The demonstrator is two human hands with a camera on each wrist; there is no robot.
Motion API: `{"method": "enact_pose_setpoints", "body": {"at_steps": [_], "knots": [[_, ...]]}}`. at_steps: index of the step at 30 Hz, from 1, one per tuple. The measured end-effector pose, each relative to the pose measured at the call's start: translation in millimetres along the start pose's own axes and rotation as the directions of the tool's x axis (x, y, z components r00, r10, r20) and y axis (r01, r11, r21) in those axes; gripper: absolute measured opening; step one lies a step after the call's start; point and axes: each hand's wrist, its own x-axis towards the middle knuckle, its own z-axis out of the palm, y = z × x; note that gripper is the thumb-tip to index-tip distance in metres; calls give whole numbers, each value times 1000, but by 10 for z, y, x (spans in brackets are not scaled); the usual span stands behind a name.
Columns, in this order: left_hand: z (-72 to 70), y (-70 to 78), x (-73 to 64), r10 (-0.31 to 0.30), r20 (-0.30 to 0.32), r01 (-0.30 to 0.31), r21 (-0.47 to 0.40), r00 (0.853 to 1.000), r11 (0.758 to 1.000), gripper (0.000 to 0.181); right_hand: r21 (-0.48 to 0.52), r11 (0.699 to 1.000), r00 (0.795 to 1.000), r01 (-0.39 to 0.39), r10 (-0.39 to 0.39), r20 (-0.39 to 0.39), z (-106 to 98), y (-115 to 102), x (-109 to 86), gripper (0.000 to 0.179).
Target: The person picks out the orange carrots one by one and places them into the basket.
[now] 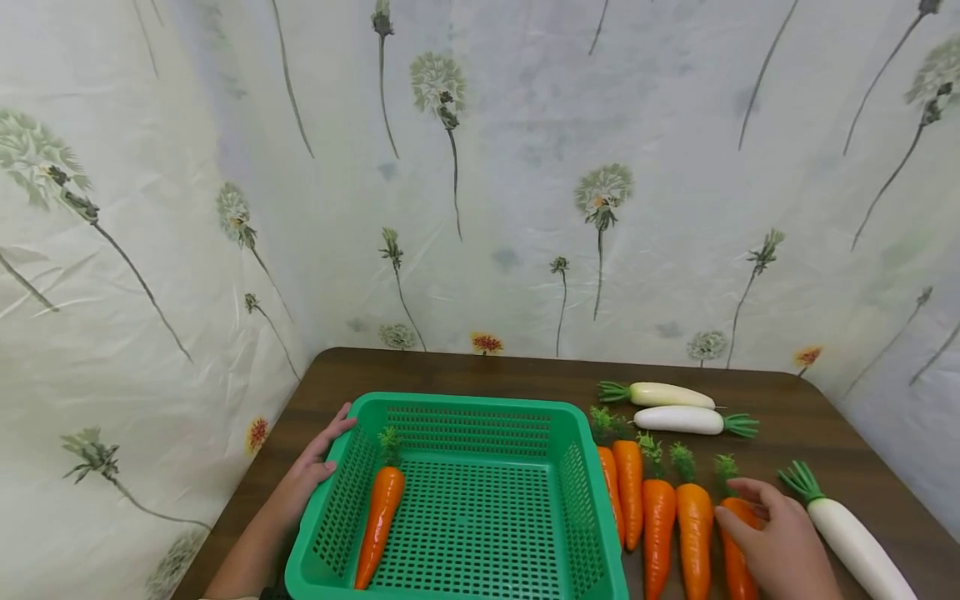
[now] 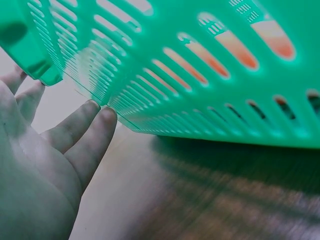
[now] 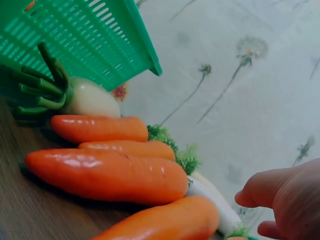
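My left hand [image 1: 306,475] rests against the left rim of a green plastic basket [image 1: 480,406]. In the left wrist view its straight fingers [image 2: 92,142] touch the basket's outer side. Inside the basket, one orange carrot [image 1: 381,521] with a leafy green top lies along the left wall. My right hand [image 1: 783,537] is over the rightmost carrot [image 1: 737,554] of a row, thumb and fingers spread around its upper end. In the right wrist view the thumb [image 3: 265,189] stands apart from the carrots, and only a sliver of the carrot under the hand shows.
Several carrots [image 1: 694,533] lie side by side along the basket's right side. Two white radishes [image 1: 678,420] lie behind them, and another radish [image 1: 862,546] lies right of my hand. One more radish [image 3: 92,97] sits beside the basket. Flowered cloth surrounds the dark wooden table [image 1: 525,371].
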Motion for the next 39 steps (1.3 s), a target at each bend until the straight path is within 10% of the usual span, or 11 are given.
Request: {"method": "enact_pose_setpoints", "body": {"at_steps": [20,39], "knots": [[1,8,21,8,7,-8,4,1000,1000,54,7,997,996,-76,76,44,5,308,106,90],[-13,-8,-15,22,25,-21,-22,999,1000,54,-59,998,999,21,-20,26,106,370,169,97]]}}
